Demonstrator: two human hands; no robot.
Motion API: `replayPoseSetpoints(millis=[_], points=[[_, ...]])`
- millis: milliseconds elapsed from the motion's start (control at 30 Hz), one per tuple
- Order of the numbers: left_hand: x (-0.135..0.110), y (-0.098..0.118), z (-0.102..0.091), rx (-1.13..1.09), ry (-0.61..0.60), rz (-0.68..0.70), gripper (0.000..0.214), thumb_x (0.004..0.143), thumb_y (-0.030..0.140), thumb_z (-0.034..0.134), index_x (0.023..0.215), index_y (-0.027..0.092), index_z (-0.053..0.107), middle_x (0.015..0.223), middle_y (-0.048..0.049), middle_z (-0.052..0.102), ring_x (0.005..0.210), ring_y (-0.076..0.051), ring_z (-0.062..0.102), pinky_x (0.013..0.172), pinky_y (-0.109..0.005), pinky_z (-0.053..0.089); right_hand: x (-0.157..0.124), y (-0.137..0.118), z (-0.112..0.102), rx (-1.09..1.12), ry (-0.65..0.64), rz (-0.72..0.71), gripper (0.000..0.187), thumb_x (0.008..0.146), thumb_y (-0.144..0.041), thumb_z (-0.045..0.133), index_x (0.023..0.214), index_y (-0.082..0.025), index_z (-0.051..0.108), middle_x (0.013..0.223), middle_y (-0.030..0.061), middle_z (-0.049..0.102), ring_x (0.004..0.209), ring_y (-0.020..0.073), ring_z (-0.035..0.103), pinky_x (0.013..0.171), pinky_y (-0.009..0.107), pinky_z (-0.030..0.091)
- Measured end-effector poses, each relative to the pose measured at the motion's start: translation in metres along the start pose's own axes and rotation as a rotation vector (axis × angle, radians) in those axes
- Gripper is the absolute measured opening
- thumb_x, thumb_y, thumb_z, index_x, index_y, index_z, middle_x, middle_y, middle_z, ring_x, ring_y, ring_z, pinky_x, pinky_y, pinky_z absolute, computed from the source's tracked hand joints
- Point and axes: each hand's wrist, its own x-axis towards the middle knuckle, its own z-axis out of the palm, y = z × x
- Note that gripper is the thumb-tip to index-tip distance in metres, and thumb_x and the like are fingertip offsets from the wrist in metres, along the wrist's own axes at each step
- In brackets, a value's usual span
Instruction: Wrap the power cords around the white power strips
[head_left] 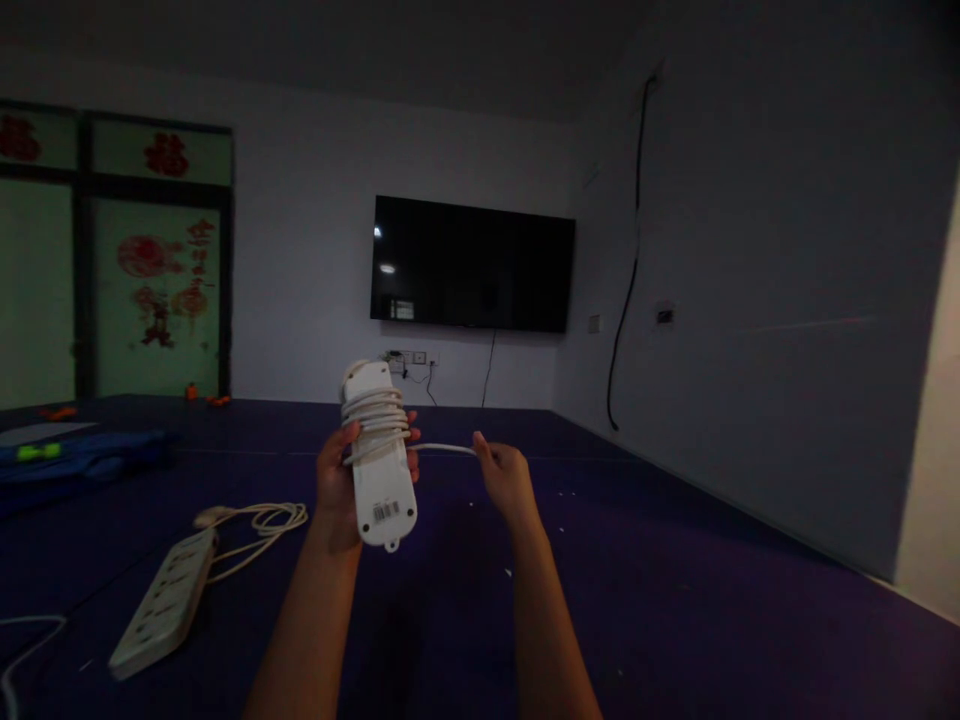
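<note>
Two bare forearms come in from the bottom edge, hands raised mid-view above a purple surface (645, 600). Left hand (336, 485) grasps a white power strip (384, 490) about its middle: thumb on the left edge, fingertips showing past the right edge. Strip is near upright, top leaning slightly left, back face toward camera; barcode label and hanging tab at the lower end. White cord (373, 412) is wound in several turns around the upper half. A free length runs off right to the right hand (507, 478), fingers curled on it, thumb up; exact grip on the cord is hard to see. That length looks nearly straight, slight bow.

Surface, left: second power strip (161, 605) lying socket side up, its lead (274, 522) looped loosely beyond it. Loose white cable (34, 620) at the left edge. Small white scraps (508, 573) scattered about.

Further back left: blue cloth (105, 460) with a yellow-green item (37, 452) by it, too dim to identify. Orange bits (218, 401) near the far edge.

Back wall: outlets (409, 358), dark TV (472, 265) above, glass door (157, 330) with red decorations at left. Black cable (628, 285) hangs down the right wall.
</note>
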Motion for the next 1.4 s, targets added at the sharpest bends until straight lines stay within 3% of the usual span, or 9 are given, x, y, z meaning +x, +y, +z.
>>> replayPoseSetpoints(millis=[100, 233, 367, 500, 700, 900, 1100, 1200, 1400], points=[[-0.001, -0.003, 0.004, 0.030, -0.036, 0.016, 0.045, 0.068, 0.037, 0.055, 0.105, 0.013, 0.061, 0.082, -0.0126, 0.069, 0.053, -0.018, 0.058, 0.047, -0.031, 0.047, -0.001, 0.003, 0.001, -0.039, 0.008, -0.002, 0.059, 0.083, -0.064, 0.036, 0.044, -0.020, 0.040, 0.041, -0.0023, 0.036, 0.043, 0.0105, 0.034, 0.046, 0.026, 0.018], [-0.002, -0.005, 0.009, 0.039, -0.064, 0.016, 0.045, 0.065, 0.038, 0.056, 0.101, 0.012, 0.063, 0.084, -0.0120, 0.069, 0.052, -0.018, 0.058, 0.047, -0.031, 0.046, -0.002, -0.006, -0.003, -0.129, 0.007, 0.006, 0.053, 0.088, -0.054, 0.038, 0.051, -0.020, 0.054, 0.050, 0.0034, 0.054, 0.050, 0.0149, 0.050, 0.050, 0.025, 0.027], [-0.003, -0.008, 0.011, 0.053, -0.098, -0.004, 0.046, 0.066, 0.037, 0.054, 0.102, 0.010, 0.064, 0.082, -0.0120, 0.069, 0.051, -0.018, 0.058, 0.045, -0.030, 0.046, -0.004, -0.030, -0.004, 0.064, -0.071, -0.125, 0.038, 0.087, -0.049, 0.046, 0.084, -0.021, 0.071, 0.087, 0.0082, 0.071, 0.081, 0.0209, 0.064, 0.070, 0.027, 0.042], [-0.002, -0.011, 0.010, 0.043, -0.017, -0.041, 0.048, 0.066, 0.033, 0.055, 0.108, 0.011, 0.062, 0.085, -0.0105, 0.071, 0.057, -0.021, 0.063, 0.051, -0.031, 0.050, -0.009, -0.050, -0.002, 0.301, -0.249, -0.233, 0.043, 0.080, -0.046, 0.059, 0.114, -0.020, 0.064, 0.107, 0.0080, 0.068, 0.097, 0.0212, 0.062, 0.084, 0.032, 0.045], [0.003, -0.019, -0.003, 0.110, 0.043, -0.092, 0.039, 0.066, 0.032, 0.060, 0.098, 0.010, 0.067, 0.069, -0.0087, 0.071, 0.057, -0.022, 0.065, 0.051, -0.029, 0.049, -0.011, -0.051, -0.004, 0.317, -0.431, -0.266, 0.032, 0.074, -0.039, 0.066, 0.098, -0.018, 0.070, 0.094, 0.0052, 0.071, 0.084, 0.0185, 0.063, 0.070, 0.028, 0.046], [0.009, -0.023, -0.012, 0.230, 0.051, -0.122, 0.042, 0.066, 0.043, 0.069, 0.091, 0.009, 0.068, 0.059, -0.0052, 0.068, 0.043, -0.014, 0.057, 0.046, -0.024, 0.044, -0.011, -0.044, -0.004, 0.311, -0.387, -0.196, 0.031, 0.071, -0.039, 0.068, 0.090, -0.016, 0.072, 0.088, 0.0065, 0.071, 0.077, 0.0187, 0.063, 0.067, 0.028, 0.047], [0.023, -0.029, -0.008, 0.360, 0.127, 0.055, 0.047, 0.061, 0.043, 0.077, 0.096, 0.013, 0.066, 0.082, -0.0072, 0.071, 0.066, -0.018, 0.065, 0.055, -0.023, 0.048, -0.010, -0.046, 0.001, 0.008, -0.034, -0.101, 0.070, 0.055, -0.041, 0.078, 0.118, -0.017, 0.061, 0.092, 0.0070, 0.069, 0.074, 0.0190, 0.062, 0.068, 0.031, 0.048], [0.026, -0.038, 0.000, 0.365, 0.215, 0.124, 0.050, 0.059, 0.046, 0.078, 0.096, 0.015, 0.064, 0.086, -0.0062, 0.070, 0.072, -0.017, 0.065, 0.058, -0.023, 0.048, -0.010, -0.048, 0.005, -0.090, 0.075, -0.127, 0.067, 0.061, -0.035, 0.074, 0.124, -0.019, 0.056, 0.092, 0.0056, 0.068, 0.074, 0.0182, 0.062, 0.070, 0.030, 0.048], [0.027, -0.055, 0.015, 0.246, 0.309, 0.246, 0.057, 0.048, 0.036, 0.085, 0.096, 0.019, 0.060, 0.080, 0.0000, 0.068, 0.063, -0.013, 0.064, 0.056, -0.020, 0.047, -0.015, -0.055, 0.015, -0.195, -0.006, -0.255, 0.058, 0.069, -0.012, 0.057, 0.125, -0.025, 0.054, 0.099, 0.0048, 0.069, 0.080, 0.0195, 0.063, 0.072, 0.028, 0.046]])
